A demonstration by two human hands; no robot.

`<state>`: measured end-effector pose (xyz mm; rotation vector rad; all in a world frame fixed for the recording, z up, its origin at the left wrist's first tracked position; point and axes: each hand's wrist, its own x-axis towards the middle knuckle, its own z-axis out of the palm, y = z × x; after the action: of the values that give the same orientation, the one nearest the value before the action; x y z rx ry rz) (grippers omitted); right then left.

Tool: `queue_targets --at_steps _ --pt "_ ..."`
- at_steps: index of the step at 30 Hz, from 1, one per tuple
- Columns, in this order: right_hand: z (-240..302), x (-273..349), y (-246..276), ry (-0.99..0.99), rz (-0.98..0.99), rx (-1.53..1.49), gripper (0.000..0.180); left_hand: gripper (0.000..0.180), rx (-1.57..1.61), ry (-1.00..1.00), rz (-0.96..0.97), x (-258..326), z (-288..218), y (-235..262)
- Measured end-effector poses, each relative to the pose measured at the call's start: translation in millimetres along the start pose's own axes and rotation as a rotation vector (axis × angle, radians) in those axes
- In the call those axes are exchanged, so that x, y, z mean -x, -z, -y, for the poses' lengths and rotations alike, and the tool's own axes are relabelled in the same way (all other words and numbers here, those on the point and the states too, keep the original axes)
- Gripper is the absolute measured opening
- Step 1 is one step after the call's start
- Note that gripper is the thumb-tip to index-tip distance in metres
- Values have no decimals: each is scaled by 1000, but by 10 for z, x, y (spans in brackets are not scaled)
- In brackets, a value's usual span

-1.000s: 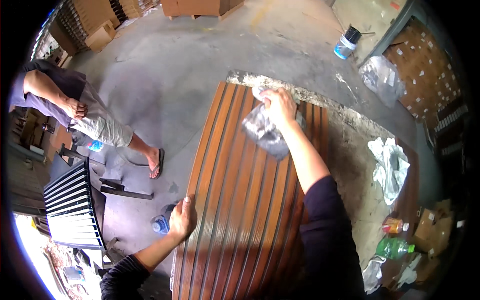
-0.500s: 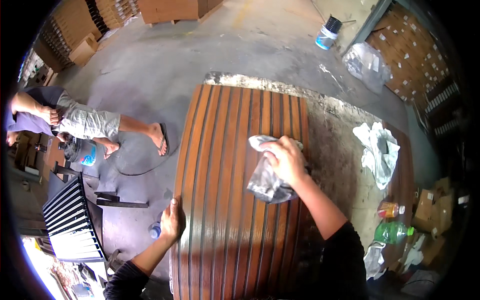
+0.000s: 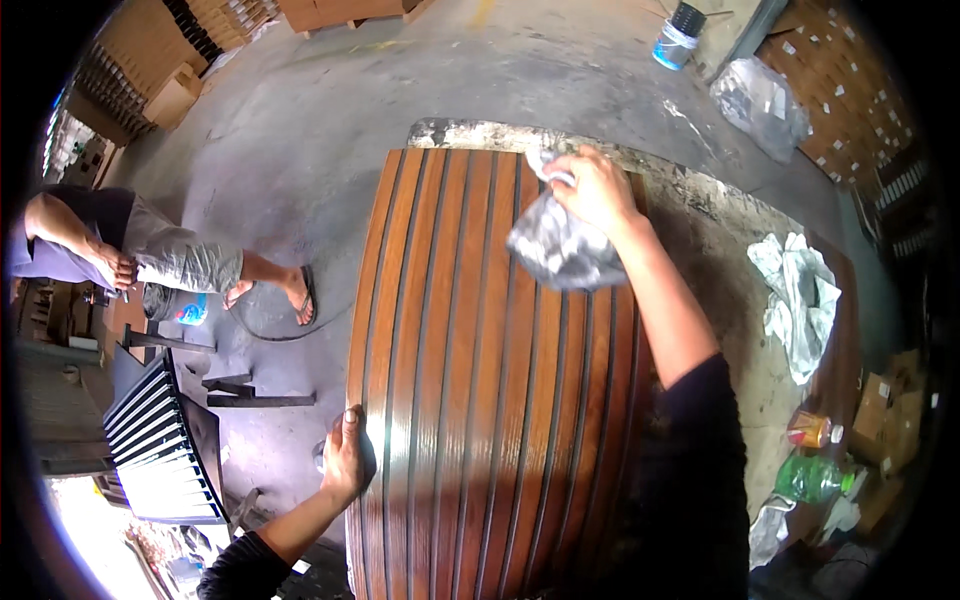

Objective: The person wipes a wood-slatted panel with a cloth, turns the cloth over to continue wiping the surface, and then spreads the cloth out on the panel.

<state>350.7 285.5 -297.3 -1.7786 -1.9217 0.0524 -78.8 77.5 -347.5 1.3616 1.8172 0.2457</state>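
Lengthwise, slatted panel pointing away, right hand clutching rag, left hand, grip unclear

1. I cannot see the near end of the slatted panel; the lower edge cuts it.
2. The right hand hides for me part of the grey cloth.
3. The co-worker is cut at left.

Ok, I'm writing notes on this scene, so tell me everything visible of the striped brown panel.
The striped brown panel is long and wood-like, brown bands alternating with narrow dark groove-like lines. It looks glossy, brightest near the left edge. It lies on a stained table, its near end cut off by the picture. The left hand touches its left edge; a smudged cloth in the right hand covers some of its far right area.
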Motion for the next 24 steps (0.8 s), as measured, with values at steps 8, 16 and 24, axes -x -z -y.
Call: queue_targets --at_steps 8,16,24 --pt "129 -160 50 -169 29 89 21 74 -26 -15 -13 140 -156 -8" --pt "678 795 296 -283 286 -139 25 53 -331 -677 -295 -141 248 -237" --pt "2119 3628 744 -166 444 -253 27 88 -22 -33 -47 118 -393 60"
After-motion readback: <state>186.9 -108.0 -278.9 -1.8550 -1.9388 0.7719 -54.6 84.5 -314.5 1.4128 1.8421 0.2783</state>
